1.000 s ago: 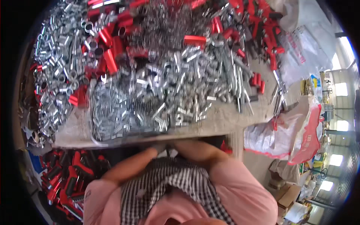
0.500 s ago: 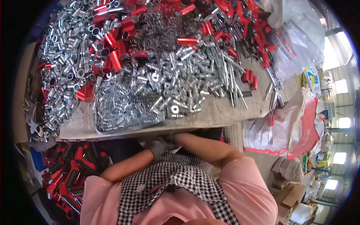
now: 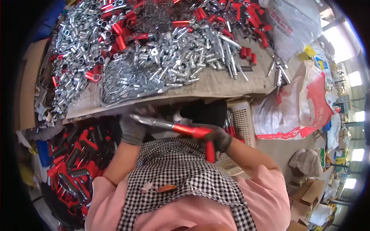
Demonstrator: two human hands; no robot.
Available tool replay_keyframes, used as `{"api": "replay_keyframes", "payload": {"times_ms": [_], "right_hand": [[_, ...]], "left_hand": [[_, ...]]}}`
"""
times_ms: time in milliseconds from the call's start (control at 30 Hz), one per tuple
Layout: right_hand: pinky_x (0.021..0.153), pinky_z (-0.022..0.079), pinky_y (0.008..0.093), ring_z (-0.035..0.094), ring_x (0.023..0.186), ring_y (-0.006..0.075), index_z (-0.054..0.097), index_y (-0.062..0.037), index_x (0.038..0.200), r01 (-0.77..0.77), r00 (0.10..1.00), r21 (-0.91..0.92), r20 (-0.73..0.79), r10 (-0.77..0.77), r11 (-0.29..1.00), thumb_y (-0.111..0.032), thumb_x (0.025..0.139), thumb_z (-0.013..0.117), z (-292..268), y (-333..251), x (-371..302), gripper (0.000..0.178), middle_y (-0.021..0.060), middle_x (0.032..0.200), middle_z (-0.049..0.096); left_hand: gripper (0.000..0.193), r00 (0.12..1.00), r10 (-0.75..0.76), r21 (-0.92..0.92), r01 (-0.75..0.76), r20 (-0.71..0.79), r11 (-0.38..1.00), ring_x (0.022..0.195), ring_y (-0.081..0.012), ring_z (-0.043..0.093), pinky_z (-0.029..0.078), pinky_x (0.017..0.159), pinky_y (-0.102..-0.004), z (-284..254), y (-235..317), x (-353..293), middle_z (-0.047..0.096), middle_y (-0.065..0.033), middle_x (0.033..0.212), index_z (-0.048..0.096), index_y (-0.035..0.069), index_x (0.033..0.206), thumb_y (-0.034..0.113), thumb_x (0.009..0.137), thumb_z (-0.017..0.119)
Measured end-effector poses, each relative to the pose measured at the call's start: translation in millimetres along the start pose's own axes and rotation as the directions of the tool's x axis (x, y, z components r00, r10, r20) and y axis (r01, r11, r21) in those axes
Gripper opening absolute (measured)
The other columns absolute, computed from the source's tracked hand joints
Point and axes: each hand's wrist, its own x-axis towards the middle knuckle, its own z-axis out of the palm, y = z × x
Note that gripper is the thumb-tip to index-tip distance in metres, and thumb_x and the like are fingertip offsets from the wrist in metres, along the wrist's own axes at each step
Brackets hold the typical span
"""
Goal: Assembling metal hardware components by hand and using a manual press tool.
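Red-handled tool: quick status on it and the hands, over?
Left hand gloved, gripping the metal tip end. Right hand gloved, closed on the red-handled tool. Tool held below the table edge, over the checked apron. Nothing in the way.

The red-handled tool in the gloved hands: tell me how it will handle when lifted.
The red-handled tool looks rigid metal, so probably stiff and fairly heavy for its size. One red handle hangs down by the right hand, so it likely swings open. The left hand steadies its pointed tip; gloves probably help grip.

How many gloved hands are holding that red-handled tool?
2: the left hand is by the tool's metal tip, and the right hand grips its red handles. Part of each is hidden.
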Motion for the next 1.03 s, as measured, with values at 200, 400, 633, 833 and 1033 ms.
{"api": "replay_keyframes", "payload": {"times_ms": [200, 400, 633, 833, 1033], "right_hand": [[0.072, 0.054, 0.0404, 0.064, 0.074, 0.0252, 0.041, 0.0068, 0.126, -0.274, 0.828, 0.479, 0.559, -0.05, 0.834, -0.019, 0.075, 0.069, -45, 36, 23, 0.064, 0.0209, 0.101, 0.06], [0.081, 0.052, 0.0352, 0.063, 0.092, 0.0229, 0.03, 0.0051, 0.138, -0.089, 0.859, -0.019, 0.505, 0.086, 0.996, -0.015, 0.057, 0.086, -33, -33, -65, 0.101, 0.0167, 0.105, 0.06], [0.059, 0.045, 0.0288, 0.054, 0.066, 0.0124, 0.051, -0.0014, 0.121, -0.02, 0.873, -0.418, -0.45, -0.188, 0.908, -0.004, 0.067, 0.078, -131, 59, -174, 0.06, 0.003, 0.075, 0.056], [0.082, 0.051, 0.04, 0.063, 0.098, 0.0325, 0.052, -0.0112, 0.123, -0.801, 0.195, -0.252, -0.968, -0.161, 0.543, -0.024, 0.072, 0.072, -319, 177, -122, 0.057, 0.0176, 0.108, 0.064], [0.091, 0.047, 0.0416, 0.058, 0.109, 0.0345, 0.051, -0.009, 0.124, -0.913, 0.212, -0.274, -0.952, -0.22, 0.303, -0.029, 0.069, 0.071, -368, 157, -67, 0.061, 0.0226, 0.117, 0.059]], "left_hand": [[0.033, 0.507, -0.046, 0.227, -0.302, 0.861, 0.926, 0.077, -0.0311, 0.061, 0.044, 0.09, -0.0513, 101, -8, -29, 0.062, -0.0136, 0.071, 0.057, 0.006, 0.07, 0.03, 0.091, 0.048], [0.036, 0.316, -0.276, 0.415, -0.573, 0.908, 0.707, 0.096, -0.0314, 0.061, 0.044, 0.092, -0.0482, 152, -35, -21, 0.062, -0.0182, 0.103, 0.063, 0.001, 0.084, 0.036, 0.086, 0.055], [0.058, 0.211, -0.093, 0.123, -0.815, 0.973, -0.566, 0.114, -0.0341, 0.051, 0.041, 0.097, -0.0448, 137, -49, 16, 0.056, -0.015, 0.118, 0.052, 0.006, 0.12, 0.025, 0.072, 0.077], [0.033, 0.229, -0.003, 0.123, -0.533, 0.973, -0.837, 0.113, -0.0341, 0.049, 0.038, 0.096, -0.0477, 110, -35, 56, 0.059, -0.0098, 0.109, 0.059, 0.008, 0.1, 0.016, 0.072, 0.073], [0.034, 0.319, 0.009, 0.165, -0.468, 0.948, -0.868, 0.117, -0.0344, 0.046, 0.037, 0.099, -0.0494, 102, -33, 61, 0.058, -0.0098, 0.113, 0.059, 0.011, 0.103, 0.019, 0.073, 0.073]]}}
